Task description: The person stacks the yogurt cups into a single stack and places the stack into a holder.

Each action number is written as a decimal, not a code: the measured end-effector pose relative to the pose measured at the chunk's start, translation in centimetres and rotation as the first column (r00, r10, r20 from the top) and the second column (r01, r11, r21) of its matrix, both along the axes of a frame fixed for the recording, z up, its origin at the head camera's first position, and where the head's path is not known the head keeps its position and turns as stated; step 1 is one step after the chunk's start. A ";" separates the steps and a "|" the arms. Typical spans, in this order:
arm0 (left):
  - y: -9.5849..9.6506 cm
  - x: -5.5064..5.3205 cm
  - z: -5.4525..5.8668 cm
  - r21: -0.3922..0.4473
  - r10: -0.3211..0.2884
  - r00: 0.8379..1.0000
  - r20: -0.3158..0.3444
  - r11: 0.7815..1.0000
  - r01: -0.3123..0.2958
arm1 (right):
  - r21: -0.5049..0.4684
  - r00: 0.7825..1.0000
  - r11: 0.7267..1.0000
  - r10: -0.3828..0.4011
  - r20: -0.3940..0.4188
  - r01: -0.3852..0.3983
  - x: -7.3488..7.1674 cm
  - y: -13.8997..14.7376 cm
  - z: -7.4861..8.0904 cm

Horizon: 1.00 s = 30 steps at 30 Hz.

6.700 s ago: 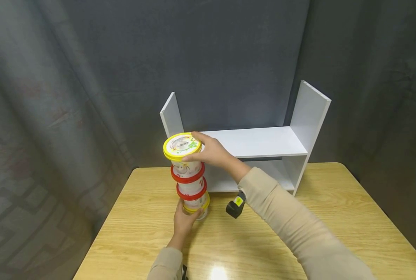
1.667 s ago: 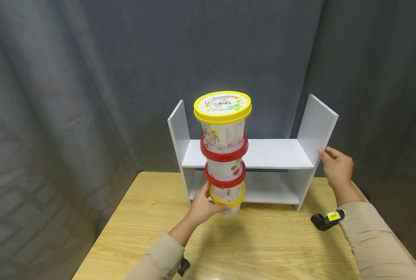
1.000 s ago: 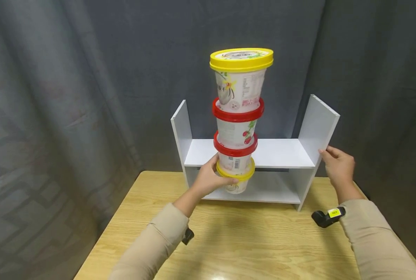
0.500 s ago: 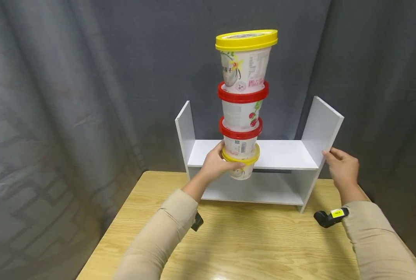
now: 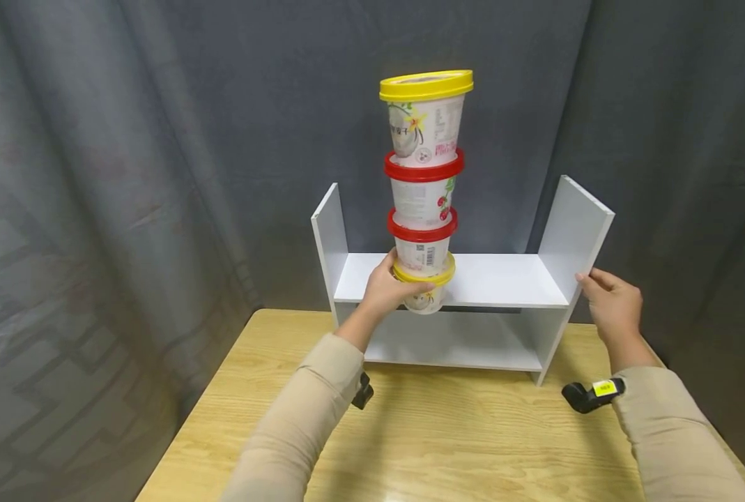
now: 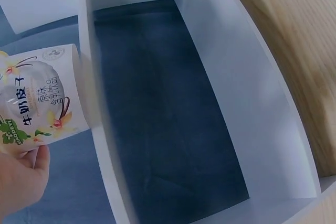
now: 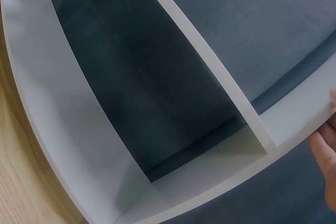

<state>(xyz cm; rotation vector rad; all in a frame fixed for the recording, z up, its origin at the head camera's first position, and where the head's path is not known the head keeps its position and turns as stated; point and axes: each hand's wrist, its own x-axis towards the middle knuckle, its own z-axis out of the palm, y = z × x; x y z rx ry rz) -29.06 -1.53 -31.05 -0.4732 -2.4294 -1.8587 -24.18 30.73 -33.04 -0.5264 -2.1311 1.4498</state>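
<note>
My left hand [image 5: 381, 291] grips the bottom tub [image 5: 425, 302] of a tall stack of several white lidded tubs, thumb across its front. Above it sit two red-lidded tubs [image 5: 417, 202] and a yellow-lidded one [image 5: 427, 129] on top, the stack nearly upright. The stack's base overlaps the front edge of the white shelf's upper board [image 5: 504, 279]. In the left wrist view the tub [image 6: 42, 95] with printed flowers has its base right at the board's edge, fingers [image 6: 37, 163] beside it. My right hand [image 5: 615, 307] pinches the front edge of the shelf's right side panel [image 5: 575, 226].
The white two-level shelf stands at the back of the wooden table [image 5: 460, 432], its lower board [image 5: 466, 341] below the stack. A left side panel [image 5: 329, 240] rises beside the stack. Grey curtains [image 5: 253, 139] hang behind and at both sides.
The right hand has left the stack for the shelf's side panel. The left hand has raised the stack from the table up to the upper board; over the last half second it moved slightly farther away.
</note>
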 end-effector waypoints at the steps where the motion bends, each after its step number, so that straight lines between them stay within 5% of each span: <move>1: 0.1 -0.1 0.0 -0.004 0.004 1.000 0.005 1.000 -0.004 | -0.009 1.000 1.000 -0.003 -0.006 0.003 0.0 0.0 0.0; 15: 1.2 -1.7 0.4 -0.067 0.023 0.999 0.023 0.998 -0.021 | -0.056 0.998 0.997 -0.048 -0.028 0.046 0.3 -0.2 0.1; 23: 1.2 -1.6 0.4 -0.086 -0.009 1.000 0.018 0.996 0.010 | 0.039 0.994 0.993 -0.112 -0.012 0.113 1.9 -1.1 -0.3; 30: 0.9 -1.2 0.6 -0.088 -0.014 1.000 0.011 0.996 0.015 | 0.022 0.982 0.983 -0.181 -0.057 0.183 3.1 -2.4 -0.2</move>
